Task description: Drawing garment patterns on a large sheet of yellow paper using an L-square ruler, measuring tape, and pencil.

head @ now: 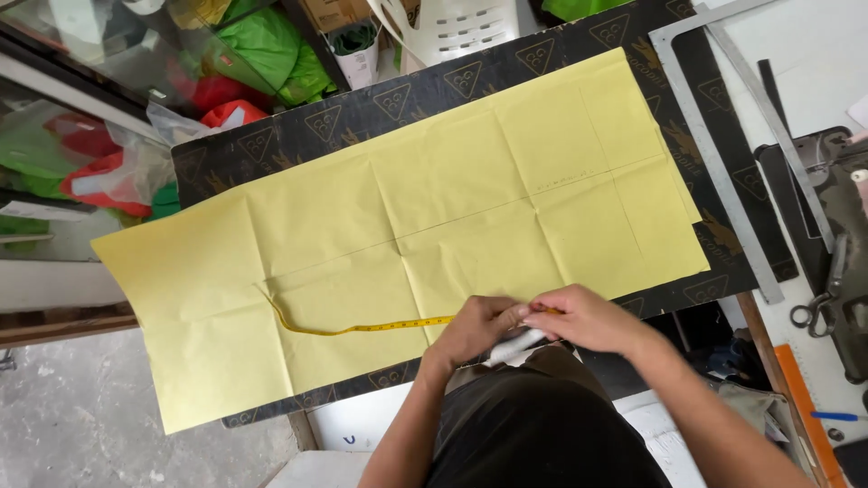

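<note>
Both hands, left hand (477,323) and right hand (583,316), pinch a yellow flexible measuring tape (362,327) trailing toward nine o'clock across a large creased yellow paper sheet (434,208).

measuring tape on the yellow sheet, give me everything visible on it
The measuring tape is a thin, flexible yellow strip with dark markings, too small to read. It lies flat on the large creased yellow paper sheet, running in a shallow curve from a free end at the left, near a crease, rightward to the hands. The left hand and right hand meet over its right end, hiding that part. The rest is uncovered.
</note>
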